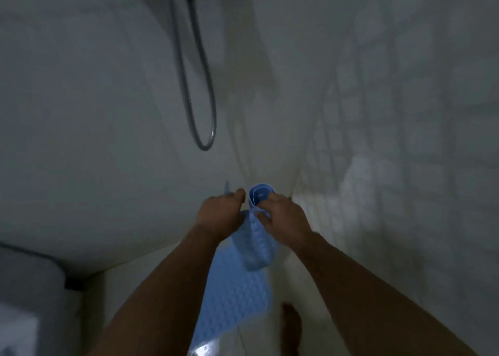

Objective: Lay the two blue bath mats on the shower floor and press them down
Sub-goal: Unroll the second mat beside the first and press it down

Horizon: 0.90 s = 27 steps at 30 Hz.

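Note:
Two light blue bath mats with a bumpy texture are held up in front of me in the dim shower. My right hand (pixel 280 216) grips a rolled mat (pixel 258 245), whose open end faces up. My left hand (pixel 221 214) pinches the top edge of the other mat (pixel 232 296), which hangs unrolled down toward the white shower floor (pixel 305 296). The two hands are close together and the mats touch each other. The lower end of the hanging mat reaches the bottom of the view.
A grey shower hose (pixel 199 107) loops down the left wall. The tiled wall (pixel 405 139) stands at the right. A bare foot (pixel 290 326) is on the floor under the mats. A white and grey fixture (pixel 29 288) sits at the lower left.

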Motion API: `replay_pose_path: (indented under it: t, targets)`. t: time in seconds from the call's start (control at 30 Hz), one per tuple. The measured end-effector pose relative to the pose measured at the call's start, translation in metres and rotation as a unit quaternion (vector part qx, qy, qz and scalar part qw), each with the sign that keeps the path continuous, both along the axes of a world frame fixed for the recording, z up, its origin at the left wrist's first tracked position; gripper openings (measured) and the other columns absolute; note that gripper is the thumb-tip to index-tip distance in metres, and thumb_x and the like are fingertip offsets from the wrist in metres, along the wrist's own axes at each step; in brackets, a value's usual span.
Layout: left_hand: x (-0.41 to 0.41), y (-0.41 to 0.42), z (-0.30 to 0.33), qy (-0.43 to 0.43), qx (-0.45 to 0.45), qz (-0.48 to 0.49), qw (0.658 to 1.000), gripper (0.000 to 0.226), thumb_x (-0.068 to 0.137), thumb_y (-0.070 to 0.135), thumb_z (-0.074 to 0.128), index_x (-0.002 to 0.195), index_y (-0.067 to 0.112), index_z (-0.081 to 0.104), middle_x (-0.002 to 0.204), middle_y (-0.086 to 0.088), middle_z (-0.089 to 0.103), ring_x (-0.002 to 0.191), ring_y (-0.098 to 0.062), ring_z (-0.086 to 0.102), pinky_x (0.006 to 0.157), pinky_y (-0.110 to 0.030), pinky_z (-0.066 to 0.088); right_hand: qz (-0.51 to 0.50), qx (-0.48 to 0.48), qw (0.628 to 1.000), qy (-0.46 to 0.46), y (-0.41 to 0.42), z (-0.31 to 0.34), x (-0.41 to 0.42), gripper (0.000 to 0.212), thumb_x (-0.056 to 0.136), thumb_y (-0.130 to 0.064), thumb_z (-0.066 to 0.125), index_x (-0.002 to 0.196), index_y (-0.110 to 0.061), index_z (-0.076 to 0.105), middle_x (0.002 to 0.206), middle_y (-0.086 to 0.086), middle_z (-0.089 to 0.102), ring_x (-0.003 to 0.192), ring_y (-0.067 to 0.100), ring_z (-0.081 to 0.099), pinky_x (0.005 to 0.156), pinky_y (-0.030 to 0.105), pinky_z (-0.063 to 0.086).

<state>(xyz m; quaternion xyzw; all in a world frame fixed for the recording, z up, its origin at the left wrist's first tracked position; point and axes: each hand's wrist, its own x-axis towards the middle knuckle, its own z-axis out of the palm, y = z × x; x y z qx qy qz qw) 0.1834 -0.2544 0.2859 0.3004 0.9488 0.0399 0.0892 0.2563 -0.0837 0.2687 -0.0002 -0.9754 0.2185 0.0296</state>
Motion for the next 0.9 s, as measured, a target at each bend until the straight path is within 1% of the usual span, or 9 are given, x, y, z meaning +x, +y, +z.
replay_pose_path:
  t: [0.17, 0.23, 0.33, 0.43, 0.53, 0.6, 0.67, 0.8, 0.9]
  targets:
    - [0.067, -0.082, 0.117, 0.014, 0.002, -0.028, 1.0, 0.034, 0.096, 0.043, 0.058, 0.116, 0.017, 0.062, 0.115, -0.007, 0.067, 0.106, -0.029, 0.064, 0.078, -0.037, 0.049, -0.004, 0.015, 0.997, 0.074, -0.081, 0.118, 0.072, 0.022, 0.098, -0.038, 0.053, 0.108, -0.021, 0.063, 0.11, 0.0, 0.065, 0.097, 0.023, 0.062, 0.075, 0.036, 0.05]
    - [0.095, -0.114, 0.152, 0.015, 0.013, -0.033, 0.999, 0.033, 0.098, 0.04, 0.056, 0.114, 0.014, 0.065, 0.114, -0.01, 0.067, 0.107, -0.029, 0.063, 0.074, -0.033, 0.043, 0.008, -0.001, 0.995, 0.102, -0.11, 0.153, 0.101, 0.025, 0.098, -0.037, 0.054, 0.12, -0.027, 0.059, 0.116, -0.002, 0.065, 0.101, 0.023, 0.063, 0.078, 0.037, 0.053]
    - [0.131, -0.155, 0.185, 0.001, 0.006, -0.037, 0.999, 0.032, 0.098, 0.038, 0.056, 0.114, 0.013, 0.068, 0.116, -0.012, 0.069, 0.108, -0.031, 0.063, 0.075, -0.031, 0.041, 0.053, 0.016, 0.994, 0.094, -0.146, 0.185, 0.132, 0.045, 0.099, -0.033, 0.053, 0.143, -0.039, 0.044, 0.132, -0.006, 0.06, 0.107, 0.022, 0.063, 0.084, 0.04, 0.054]
    - [0.158, -0.187, 0.2, 0.015, -0.026, -0.046, 0.998, 0.03, 0.099, 0.039, 0.053, 0.119, 0.022, 0.066, 0.12, -0.009, 0.069, 0.111, -0.032, 0.064, 0.085, -0.037, 0.047, 0.079, 0.052, 0.993, 0.067, -0.175, 0.193, 0.152, 0.035, 0.101, -0.036, 0.048, 0.135, -0.037, 0.055, 0.13, -0.001, 0.06, 0.105, 0.028, 0.064, 0.085, 0.042, 0.053]
    - [0.181, -0.212, 0.205, 0.058, -0.064, -0.05, 0.995, 0.027, 0.102, 0.039, 0.046, 0.116, 0.024, 0.063, 0.115, -0.007, 0.069, 0.105, -0.03, 0.064, 0.08, -0.037, 0.046, 0.09, 0.076, 0.992, 0.052, -0.19, 0.205, 0.163, 0.025, 0.1, -0.042, 0.048, 0.115, -0.033, 0.065, 0.114, -0.003, 0.064, 0.097, 0.025, 0.064, 0.075, 0.035, 0.049]
    - [0.196, -0.222, 0.208, 0.083, -0.091, -0.044, 0.991, 0.027, 0.103, 0.04, 0.042, 0.113, 0.024, 0.062, 0.112, -0.007, 0.069, 0.102, -0.031, 0.064, 0.075, -0.035, 0.042, 0.097, 0.087, 0.991, 0.013, -0.196, 0.216, 0.167, 0.016, 0.095, -0.043, 0.053, 0.096, -0.029, 0.063, 0.102, -0.004, 0.066, 0.091, 0.024, 0.064, 0.068, 0.031, 0.042]
    - [0.208, -0.227, 0.212, 0.102, -0.114, -0.046, 0.987, 0.027, 0.104, 0.04, 0.041, 0.113, 0.024, 0.061, 0.111, -0.008, 0.068, 0.101, -0.032, 0.065, 0.074, -0.035, 0.041, 0.112, 0.107, 0.987, -0.035, -0.199, 0.222, 0.166, 0.011, 0.088, -0.043, 0.06, 0.089, -0.032, 0.057, 0.095, -0.002, 0.065, 0.088, 0.024, 0.063, 0.066, 0.031, 0.039]
    - [0.221, -0.24, 0.22, 0.137, -0.135, -0.021, 0.981, 0.029, 0.106, 0.04, 0.039, 0.114, 0.025, 0.062, 0.11, -0.012, 0.069, 0.1, -0.035, 0.066, 0.077, -0.038, 0.043, 0.124, 0.156, 0.975, -0.097, -0.2, 0.218, 0.159, 0.03, 0.079, -0.044, 0.07, 0.103, -0.026, 0.066, 0.102, 0.001, 0.064, 0.095, 0.025, 0.065, 0.071, 0.034, 0.049]
    - [0.23, -0.245, 0.219, 0.14, -0.149, -0.009, 0.979, 0.031, 0.106, 0.042, 0.038, 0.115, 0.024, 0.062, 0.107, -0.014, 0.07, 0.099, -0.037, 0.067, 0.086, -0.045, 0.049, 0.102, 0.213, 0.966, -0.109, -0.186, 0.204, 0.158, 0.046, 0.08, -0.038, 0.074, 0.12, -0.019, 0.065, 0.132, 0.008, 0.055, 0.116, 0.032, 0.058, 0.089, 0.04, 0.052]
